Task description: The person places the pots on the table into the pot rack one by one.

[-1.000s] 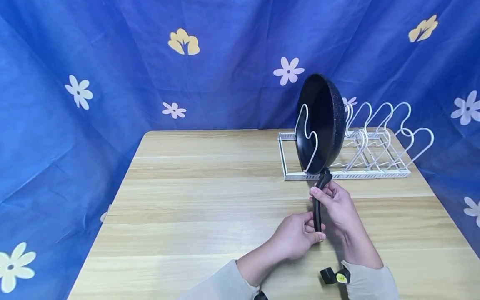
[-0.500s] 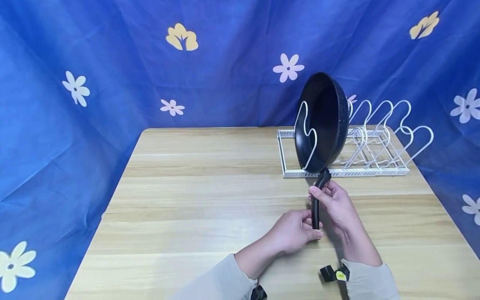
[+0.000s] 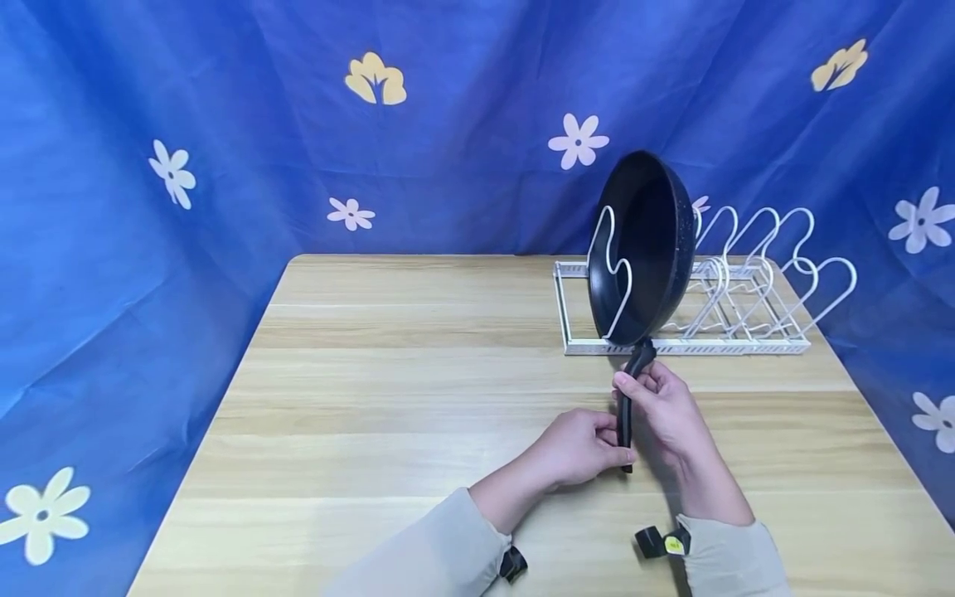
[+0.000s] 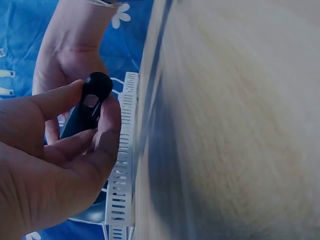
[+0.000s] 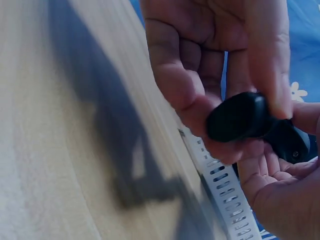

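Observation:
A black frying pan [image 3: 642,249] stands on edge in the white wire rack [image 3: 686,347], its inside facing left and its handle pointing toward me. Its rim leans a little to the right, behind the leftmost wire divider [image 3: 625,290]. My left hand [image 3: 582,448] pinches the end of the black handle [image 4: 97,85] between thumb and fingers. Farther up, closer to the pan, my right hand [image 3: 667,406] grips the same handle from the right side. In the right wrist view, the left hand [image 5: 200,55] is at the top and the right hand [image 5: 290,200] at lower right.
The other wire dividers [image 3: 776,257] of the rack stand to the right of the pan. A wooden table [image 3: 388,373] carries the rack near its back right edge. Behind it hangs a blue flowered cloth [image 3: 462,124].
The pan tips slightly to the right at its top, while the handle's end shifts a little left. My left hand moves slightly left and away from me with it. Both hands keep their hold.

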`<control>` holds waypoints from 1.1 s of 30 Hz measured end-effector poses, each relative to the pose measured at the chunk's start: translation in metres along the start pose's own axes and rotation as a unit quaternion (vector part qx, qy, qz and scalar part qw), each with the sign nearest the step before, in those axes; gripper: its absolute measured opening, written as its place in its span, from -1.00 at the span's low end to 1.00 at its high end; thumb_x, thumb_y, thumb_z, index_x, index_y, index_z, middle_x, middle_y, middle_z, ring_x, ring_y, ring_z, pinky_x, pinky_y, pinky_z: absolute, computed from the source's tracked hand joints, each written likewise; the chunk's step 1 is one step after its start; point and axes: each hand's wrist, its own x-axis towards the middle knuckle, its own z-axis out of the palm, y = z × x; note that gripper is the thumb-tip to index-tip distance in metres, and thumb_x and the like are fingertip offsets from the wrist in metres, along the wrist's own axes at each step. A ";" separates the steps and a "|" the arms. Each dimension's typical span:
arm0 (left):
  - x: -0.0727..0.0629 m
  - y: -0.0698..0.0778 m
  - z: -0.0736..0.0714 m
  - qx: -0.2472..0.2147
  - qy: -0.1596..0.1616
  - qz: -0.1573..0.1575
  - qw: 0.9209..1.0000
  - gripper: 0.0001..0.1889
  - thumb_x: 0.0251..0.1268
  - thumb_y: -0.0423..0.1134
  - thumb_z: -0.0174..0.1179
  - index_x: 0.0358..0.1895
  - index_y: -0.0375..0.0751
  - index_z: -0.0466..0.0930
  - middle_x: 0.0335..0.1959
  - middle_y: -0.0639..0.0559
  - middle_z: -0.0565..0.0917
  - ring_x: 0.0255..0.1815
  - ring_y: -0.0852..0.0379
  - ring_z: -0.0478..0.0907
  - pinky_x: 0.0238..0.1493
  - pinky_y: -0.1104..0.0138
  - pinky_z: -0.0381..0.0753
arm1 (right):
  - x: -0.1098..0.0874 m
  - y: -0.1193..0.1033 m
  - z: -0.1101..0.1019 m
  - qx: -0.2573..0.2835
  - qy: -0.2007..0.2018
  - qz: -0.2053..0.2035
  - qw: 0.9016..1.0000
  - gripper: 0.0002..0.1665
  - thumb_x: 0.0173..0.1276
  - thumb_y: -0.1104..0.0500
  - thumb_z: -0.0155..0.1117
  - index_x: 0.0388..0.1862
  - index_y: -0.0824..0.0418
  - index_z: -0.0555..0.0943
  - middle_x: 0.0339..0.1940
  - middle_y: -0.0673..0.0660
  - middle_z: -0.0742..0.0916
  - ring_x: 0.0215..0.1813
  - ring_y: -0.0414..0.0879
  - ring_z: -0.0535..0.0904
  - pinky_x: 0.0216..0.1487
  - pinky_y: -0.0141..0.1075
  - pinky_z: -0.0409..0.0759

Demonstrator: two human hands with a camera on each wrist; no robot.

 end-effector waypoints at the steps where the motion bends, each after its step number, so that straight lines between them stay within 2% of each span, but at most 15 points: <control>1: 0.001 -0.001 0.000 0.012 0.003 -0.001 1.000 -0.76 0.34 -0.23 0.51 0.00 -0.22 0.80 -0.32 0.09 0.87 -0.44 0.43 0.61 -0.27 0.53 0.57 | 0.001 0.001 0.000 -0.002 0.000 0.002 1.000 -0.88 0.63 0.26 0.29 -0.01 0.15 0.51 -0.38 -0.21 0.74 -0.27 -0.29 0.69 -0.08 -0.43 0.67; 4: 0.004 -0.002 0.001 0.051 0.013 -0.007 0.999 -0.78 0.32 -0.22 0.51 -0.05 -0.19 0.75 -0.37 0.13 0.85 -0.44 0.41 0.57 -0.27 0.51 0.53 | 0.004 0.005 0.000 -0.010 0.000 0.005 1.000 -0.84 0.62 0.27 0.31 0.04 0.22 0.52 -0.41 -0.20 0.74 -0.28 -0.29 0.70 -0.08 -0.43 0.69; 9: 0.008 0.000 -0.001 0.116 0.027 -0.014 0.993 -0.74 0.33 -0.20 0.52 -0.05 -0.14 0.65 -0.33 0.14 0.85 -0.36 0.34 0.63 -0.23 0.47 0.56 | 0.010 0.010 0.002 -0.044 0.005 0.013 0.999 -0.76 0.61 0.24 0.33 0.11 0.28 0.51 -0.43 -0.22 0.74 -0.29 -0.32 0.69 -0.10 -0.46 0.63; 16: 0.016 -0.003 0.000 0.192 0.034 -0.019 0.981 -0.76 0.33 -0.16 0.53 -0.09 -0.07 0.66 -0.33 0.22 0.82 -0.31 0.33 0.64 -0.19 0.48 0.57 | 0.015 0.015 0.002 -0.079 0.025 0.022 0.996 -0.78 0.57 0.15 0.41 -0.03 0.17 0.53 -0.52 -0.22 0.62 -0.50 -0.31 0.40 -0.49 -0.42 0.30; 22: 0.018 -0.004 0.001 0.215 0.036 -0.015 0.976 -0.79 0.32 -0.15 0.53 -0.19 0.00 0.65 -0.44 0.29 0.72 -0.38 0.34 0.55 -0.24 0.48 0.53 | 0.016 0.015 0.004 -0.088 0.033 0.022 0.995 -0.80 0.57 0.16 0.41 -0.10 0.15 0.53 -0.54 -0.21 0.57 -0.54 -0.30 0.33 -0.53 -0.42 0.26; 28: 0.015 -0.003 0.001 0.219 0.033 -0.013 0.975 -0.80 0.35 -0.15 0.51 -0.18 -0.03 0.63 -0.46 0.28 0.67 -0.40 0.32 0.53 -0.29 0.47 0.50 | 0.017 0.015 0.004 -0.093 0.031 0.021 0.995 -0.79 0.56 0.13 0.43 -0.06 0.18 0.56 -0.54 -0.21 0.58 -0.55 -0.31 0.32 -0.54 -0.42 0.25; 33: 0.008 -0.007 -0.002 0.233 0.019 0.008 0.972 -0.83 0.39 -0.13 0.45 -0.17 -0.04 0.64 -0.43 0.29 0.63 -0.38 0.33 0.52 -0.28 0.48 0.49 | 0.015 0.014 0.002 -0.144 0.032 0.006 0.989 -0.68 0.55 0.09 0.44 0.02 0.28 0.58 -0.50 -0.17 0.51 -0.52 -0.29 0.33 -0.51 -0.41 0.31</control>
